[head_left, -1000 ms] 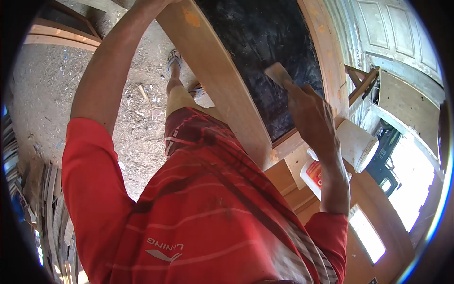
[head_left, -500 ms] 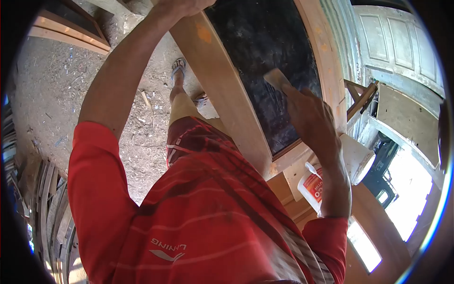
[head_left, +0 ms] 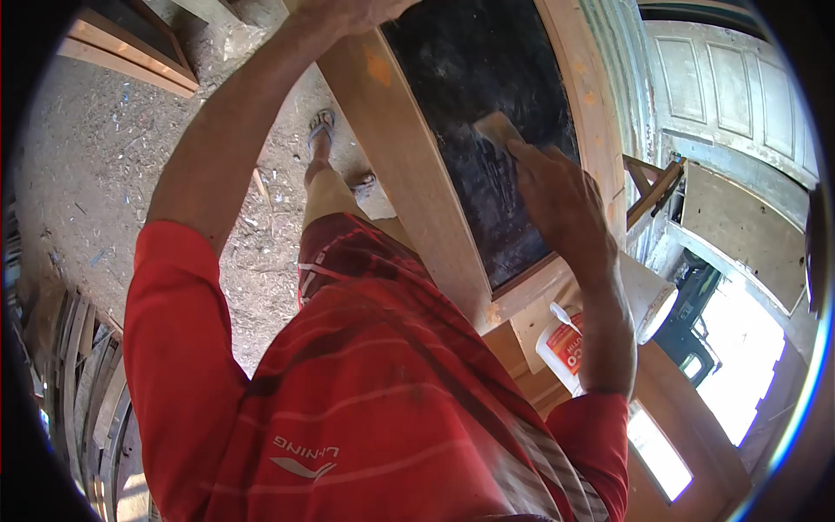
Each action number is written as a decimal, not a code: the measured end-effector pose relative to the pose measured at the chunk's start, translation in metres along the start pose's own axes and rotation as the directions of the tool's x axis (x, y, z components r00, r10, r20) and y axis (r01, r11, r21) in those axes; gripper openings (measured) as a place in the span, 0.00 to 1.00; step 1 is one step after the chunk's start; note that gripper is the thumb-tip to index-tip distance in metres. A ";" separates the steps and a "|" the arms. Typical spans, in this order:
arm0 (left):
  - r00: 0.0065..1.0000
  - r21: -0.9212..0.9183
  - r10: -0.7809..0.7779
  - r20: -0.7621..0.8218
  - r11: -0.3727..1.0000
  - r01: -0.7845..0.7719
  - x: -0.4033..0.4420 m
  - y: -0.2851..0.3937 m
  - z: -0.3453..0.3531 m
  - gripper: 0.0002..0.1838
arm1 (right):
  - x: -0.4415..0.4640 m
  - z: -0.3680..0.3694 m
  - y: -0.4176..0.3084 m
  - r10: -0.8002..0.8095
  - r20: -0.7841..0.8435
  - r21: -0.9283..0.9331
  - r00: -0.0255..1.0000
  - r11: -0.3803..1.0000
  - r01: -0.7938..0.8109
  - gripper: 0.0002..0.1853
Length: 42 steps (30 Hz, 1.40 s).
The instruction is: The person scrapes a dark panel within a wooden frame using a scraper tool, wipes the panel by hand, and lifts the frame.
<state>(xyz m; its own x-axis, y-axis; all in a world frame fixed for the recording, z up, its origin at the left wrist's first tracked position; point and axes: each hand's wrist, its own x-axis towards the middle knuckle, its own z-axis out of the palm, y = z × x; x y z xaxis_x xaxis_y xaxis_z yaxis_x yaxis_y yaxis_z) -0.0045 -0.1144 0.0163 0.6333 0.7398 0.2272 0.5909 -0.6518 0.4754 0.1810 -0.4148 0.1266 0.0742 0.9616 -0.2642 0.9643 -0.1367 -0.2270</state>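
Observation:
My right hand (head_left: 561,196) is closed around a flat scraper (head_left: 497,130), with its pale, wide blade against the dark glass-like panel (head_left: 487,65). Wet-looking streaks and smears mark the panel beside the blade. A light wooden frame (head_left: 409,139) with orange patches surrounds the panel. At the top edge of the view, my left hand (head_left: 370,12) lies over the frame's left side; its fingers are mostly cut off, so their grip does not show. Below my right wrist stands a white tub with a red label (head_left: 564,348), partly covered by my forearm.
A white cylindrical bucket (head_left: 648,300) lies right of my forearm. Another framed panel (head_left: 130,52) is at the upper left. Wooden strips (head_left: 83,374) are stacked at lower left. A pale panelled door (head_left: 731,83) stands at the upper right. Shavings litter the dirt floor (head_left: 113,174).
My right hand and the scraper have shifted slightly left and up over the panel. More streaks show below the blade. The whole view has shifted a little; my left hand stays at the frame.

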 end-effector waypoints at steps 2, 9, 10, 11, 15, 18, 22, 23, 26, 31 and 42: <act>0.999 0.010 0.020 -0.030 1.000 -0.020 0.002 -0.006 0.003 0.25 | -0.011 -0.013 -0.010 0.145 0.150 -0.066 0.978 0.988 -0.137 0.18; 1.000 -0.002 0.010 0.010 1.000 -0.010 0.002 0.001 -0.001 0.26 | -0.001 -0.011 -0.010 0.144 0.088 -0.035 0.986 0.989 -0.142 0.15; 1.000 0.000 0.003 0.004 1.000 -0.003 0.002 -0.002 -0.001 0.26 | -0.003 -0.011 -0.008 0.133 0.097 -0.043 0.986 0.991 -0.129 0.16; 1.000 -0.007 0.014 -0.013 1.000 -0.014 0.005 -0.006 0.001 0.26 | -0.005 -0.012 -0.004 0.117 0.107 -0.050 0.987 0.992 -0.112 0.16; 0.999 -0.033 -0.040 0.019 0.999 0.040 0.004 -0.003 -0.003 0.26 | -0.001 -0.011 -0.007 0.125 0.107 -0.059 0.986 0.991 -0.119 0.18; 1.000 -0.045 -0.019 0.016 0.999 0.019 0.003 0.004 -0.001 0.26 | 0.010 0.003 0.008 -0.063 -0.079 0.011 0.995 0.998 0.064 0.21; 1.000 -0.017 -0.032 0.000 0.999 0.032 0.009 -0.002 -0.005 0.26 | 0.006 -0.014 -0.010 0.167 0.153 -0.137 0.974 0.980 -0.147 0.18; 0.999 -0.020 -0.033 -0.003 0.999 0.033 0.007 0.000 -0.003 0.26 | 0.006 -0.014 -0.015 0.172 0.149 -0.136 0.974 0.979 -0.152 0.17; 0.999 -0.026 -0.025 0.040 0.999 0.026 0.008 -0.006 0.001 0.27 | 0.021 -0.007 -0.010 0.125 0.062 -0.063 0.990 0.991 -0.121 0.17; 1.000 -0.057 -0.019 -0.024 0.998 0.017 0.007 -0.004 -0.003 0.29 | 0.002 -0.020 -0.005 0.142 0.177 -0.095 0.974 0.987 -0.127 0.16; 0.998 -0.047 -0.051 0.045 0.997 0.053 0.006 0.007 -0.013 0.30 | -0.003 -0.011 -0.001 0.136 0.130 -0.138 0.982 0.983 -0.118 0.17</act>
<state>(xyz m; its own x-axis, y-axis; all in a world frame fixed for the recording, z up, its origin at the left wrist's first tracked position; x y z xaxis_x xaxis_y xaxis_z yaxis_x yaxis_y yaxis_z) -0.0027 -0.1124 0.0321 0.6245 0.7636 0.1643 0.5992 -0.6033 0.5262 0.1829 -0.4144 0.1382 0.1710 0.8950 -0.4119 0.9746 -0.2151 -0.0628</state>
